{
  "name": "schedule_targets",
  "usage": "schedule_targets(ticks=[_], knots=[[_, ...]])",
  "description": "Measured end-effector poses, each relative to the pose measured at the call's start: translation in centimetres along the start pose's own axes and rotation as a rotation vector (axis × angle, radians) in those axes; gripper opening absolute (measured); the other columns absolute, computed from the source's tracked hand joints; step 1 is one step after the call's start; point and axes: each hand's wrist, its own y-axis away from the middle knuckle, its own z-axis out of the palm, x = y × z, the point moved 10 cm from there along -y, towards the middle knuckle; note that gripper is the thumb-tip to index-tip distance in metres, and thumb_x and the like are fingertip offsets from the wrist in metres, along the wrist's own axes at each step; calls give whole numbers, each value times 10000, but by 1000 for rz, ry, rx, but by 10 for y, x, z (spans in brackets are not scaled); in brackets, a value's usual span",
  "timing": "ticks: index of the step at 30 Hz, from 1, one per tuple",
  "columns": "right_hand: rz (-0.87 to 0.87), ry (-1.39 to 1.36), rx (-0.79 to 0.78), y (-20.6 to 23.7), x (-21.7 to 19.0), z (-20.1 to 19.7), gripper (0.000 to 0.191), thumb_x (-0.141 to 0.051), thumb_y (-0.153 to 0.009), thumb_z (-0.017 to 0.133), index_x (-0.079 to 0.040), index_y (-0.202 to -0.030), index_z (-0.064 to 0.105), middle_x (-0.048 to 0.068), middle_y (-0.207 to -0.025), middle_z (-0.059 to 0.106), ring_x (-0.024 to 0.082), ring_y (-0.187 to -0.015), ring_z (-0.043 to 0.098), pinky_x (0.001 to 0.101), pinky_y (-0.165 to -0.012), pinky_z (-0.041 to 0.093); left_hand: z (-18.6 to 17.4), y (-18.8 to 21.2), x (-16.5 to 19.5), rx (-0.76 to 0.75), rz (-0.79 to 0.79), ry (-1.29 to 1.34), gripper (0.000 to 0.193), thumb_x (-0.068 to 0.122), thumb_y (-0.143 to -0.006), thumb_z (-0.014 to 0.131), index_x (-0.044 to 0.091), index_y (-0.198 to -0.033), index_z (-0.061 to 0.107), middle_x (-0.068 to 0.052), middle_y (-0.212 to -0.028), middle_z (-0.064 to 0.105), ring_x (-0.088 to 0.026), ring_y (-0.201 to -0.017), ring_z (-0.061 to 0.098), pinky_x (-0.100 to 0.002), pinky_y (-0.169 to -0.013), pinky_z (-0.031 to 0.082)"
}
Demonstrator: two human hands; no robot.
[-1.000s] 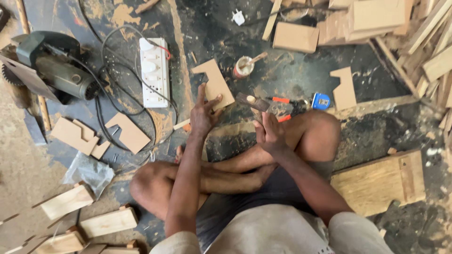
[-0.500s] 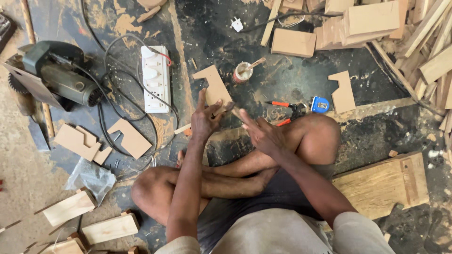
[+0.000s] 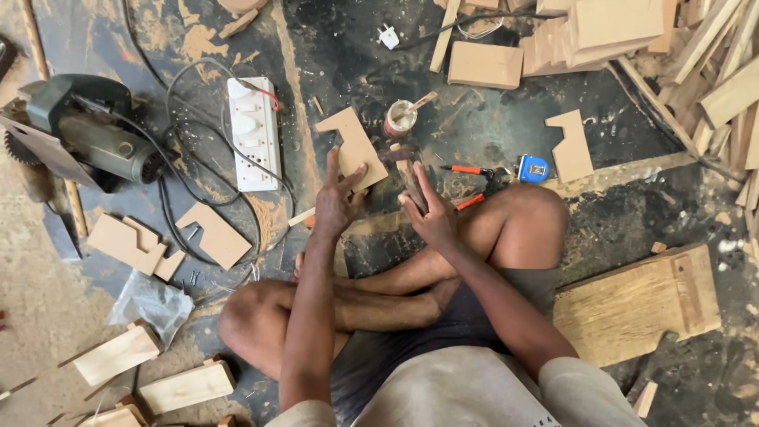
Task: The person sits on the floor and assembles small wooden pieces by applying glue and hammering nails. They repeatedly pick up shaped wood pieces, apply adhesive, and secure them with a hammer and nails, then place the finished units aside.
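A notched wooden cutout (image 3: 353, 147) is seen lying flat on the dark floor (image 3: 474, 126), just ahead of the left hand (image 3: 336, 202), whose spread fingertips are laid on its near edge without being closed around it. A small dark wooden piece (image 3: 410, 180) is held upright by the right hand (image 3: 431, 215), gripped between fingers and thumb, just beside the cutout and near the orange-handled pliers (image 3: 474, 183).
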Motion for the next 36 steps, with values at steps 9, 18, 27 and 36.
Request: schedule_targets(ticks=[9,18,27,36], knots=[[-139,7,82,-23,2,20,687,-115,-989,738,-42,-1578,392,250,-1361,667,311,-1170,722,357,-909,620,-21,0,21,187,216,-57,1194,60,-659,896,62,-1600,161,-318,-1581,317,-501,-1361,487,-474,-1081,486],[-123,-3,84,-46,13,40,761,-117,-933,786,-73,-1582,389,256,-1373,660,316,-1157,735,370,-890,630,7,-9,-23,-84,-177,122,1148,94,-779,872,31,-1618,91,-266,-1213,699,-383,-1063,725,-438,-918,599],[-97,-35,34,-48,23,47,762,-120,-948,772,-65,-1597,375,235,-1376,664,293,-1121,755,358,-892,637,13,-11,-30,-129,-214,72,1115,68,-788,827,24,-1627,94,-282,-1168,715,-385,-1053,733,-440,-932,597],[3,-22,-12,-53,22,46,763,-192,-957,754,-153,-1616,373,221,-1391,663,293,-1168,723,368,-918,591,-14,-7,0,63,21,75,1212,137,-686,925,11,-1597,135,-336,-1389,559,-433,-1108,673,-459,-934,570]])
